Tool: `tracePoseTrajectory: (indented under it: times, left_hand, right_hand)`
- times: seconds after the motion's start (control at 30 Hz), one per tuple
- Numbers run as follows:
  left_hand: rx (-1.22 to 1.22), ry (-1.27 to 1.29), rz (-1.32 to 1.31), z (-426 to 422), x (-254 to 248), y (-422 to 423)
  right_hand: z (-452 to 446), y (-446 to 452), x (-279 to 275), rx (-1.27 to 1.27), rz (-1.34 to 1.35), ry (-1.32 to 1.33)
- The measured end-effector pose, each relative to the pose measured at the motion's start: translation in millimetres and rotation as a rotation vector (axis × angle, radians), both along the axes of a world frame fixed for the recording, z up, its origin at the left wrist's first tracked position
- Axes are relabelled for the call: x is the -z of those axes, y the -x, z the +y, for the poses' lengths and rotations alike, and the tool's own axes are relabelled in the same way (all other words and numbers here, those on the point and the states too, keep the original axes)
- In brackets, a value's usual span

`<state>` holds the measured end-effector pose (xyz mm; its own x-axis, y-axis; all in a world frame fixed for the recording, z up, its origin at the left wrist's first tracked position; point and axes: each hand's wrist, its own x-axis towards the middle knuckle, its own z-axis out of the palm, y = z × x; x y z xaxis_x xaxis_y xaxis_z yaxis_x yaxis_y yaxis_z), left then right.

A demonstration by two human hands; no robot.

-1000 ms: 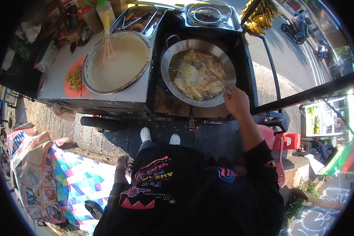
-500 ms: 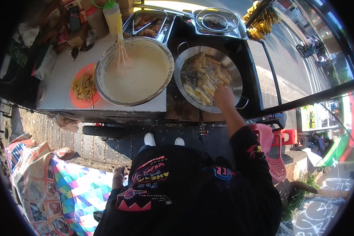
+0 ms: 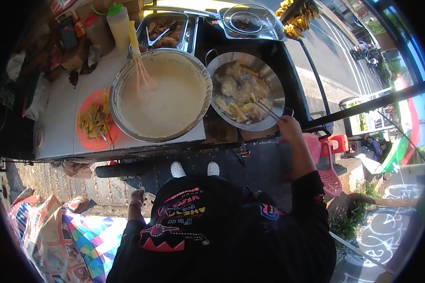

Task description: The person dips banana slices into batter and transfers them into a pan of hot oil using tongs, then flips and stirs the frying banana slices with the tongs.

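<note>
My right hand [image 3: 289,127] is closed around metal tongs [image 3: 267,109], at the near right rim of a wide frying pan [image 3: 273,75]. The tongs' tips reach into bubbling oil among several yellow battered fritters [image 3: 241,111]. My left hand [image 3: 137,197] hangs low beside my body, away from the counter, with nothing visible in it and its fingers loosely apart. Left of the pan stands a large metal bowl of pale batter [image 3: 165,101], with a whisk [image 3: 139,70] leaning in it. An orange plate [image 3: 87,141] carries yellow slices and another pair of tongs [image 3: 99,128].
Behind the bowl is a metal tray of fried pieces [image 3: 167,35]. A strainer [image 3: 249,21] rests on another tray at the back. Bottles [image 3: 119,26] crowd the back left, and bananas [image 3: 300,21] hang back right. A pink chair [image 3: 330,181] stands at right, near the road.
My right hand has drawn back toward me and to the right, and the tongs' tips have shifted toward the pan's right side. My left hand has risen slightly. The whole view has tilted.
</note>
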<state>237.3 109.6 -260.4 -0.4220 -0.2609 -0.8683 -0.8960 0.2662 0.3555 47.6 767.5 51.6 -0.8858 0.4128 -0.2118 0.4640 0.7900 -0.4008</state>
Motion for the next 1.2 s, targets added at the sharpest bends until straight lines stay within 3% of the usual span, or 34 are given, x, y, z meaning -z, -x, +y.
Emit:
tracePoseTrajectory:
  times: [0.07,0.2,0.4,0.47,0.6,0.67,0.7,0.77,0.9,1.03,1.1,1.17,1.2]
  left_hand:
    - [-0.012,0.009,-0.009,5,-10,7]
    - [-0.044,0.031,-0.025,15,-21,13]
    - [-0.051,-0.004,0.012,19,-3,-32]
    - [-0.082,0.027,-0.01,36,-20,-45]
    - [-0.117,-0.014,-0.056,57,-28,-98]
    - [-0.23,-0.073,-0.145,76,-42,-106]
    - [-0.196,0.001,-0.093,85,-41,-119]
    - [-0.21,0.006,-0.075,102,-42,-124]
    - [-0.202,0.006,-0.011,137,-43,-121]
    - [-0.224,0.017,0.05,170,-48,-121]
    - [-0.241,0.021,0.075,189,-52,-122]
    - [-0.272,0.042,0.083,203,-64,-119]
    - [-0.18,0.071,0.111,209,-71,-117]
  right_hand:
    - [-18,-2,-18,0.016,0.065,-0.203]
    - [-39,12,-22,0.063,0.193,-0.235]
    - [-69,53,5,-0.224,0.075,-0.259]
    - [-72,68,25,-0.327,0.003,-0.334]
    - [-60,88,35,-0.332,-0.104,-0.4]
    - [-42,82,16,-0.266,0.175,-0.346]
    - [-38,76,-2,-0.273,0.177,-0.34]
    - [-30,66,-31,-0.338,0.002,-0.379]
    - [-17,69,-3,-0.485,-0.121,-0.452]
    - [4,92,41,-0.515,-0.022,-0.164]
    - [16,94,44,-0.528,0.053,-0.072]
    - [26,89,33,-0.377,0.068,0.067]
    - [32,86,32,-0.384,0.063,0.068]
